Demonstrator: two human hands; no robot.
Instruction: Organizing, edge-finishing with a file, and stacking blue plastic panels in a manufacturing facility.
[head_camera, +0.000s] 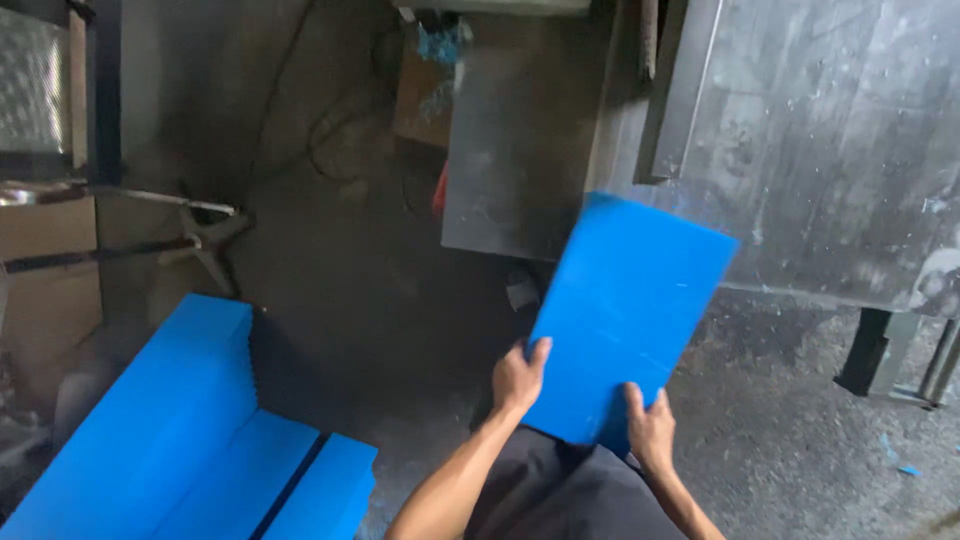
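A flat blue rectangular sheet (625, 305) is held up in front of me, tilted to the right. My left hand (518, 378) grips its lower left edge. My right hand (651, 430) grips its bottom edge near the right corner, thumb on the face of the sheet. Both forearms reach up from the bottom of the view over my dark clothing.
Stacks of the same blue sheets (190, 430) lie at lower left. A grey metal machine table (830, 130) fills the upper right, with a dark leg (870, 350) under it. A metal panel (515, 140) stands behind the sheet. The floor (360, 300) is dark and dusty.
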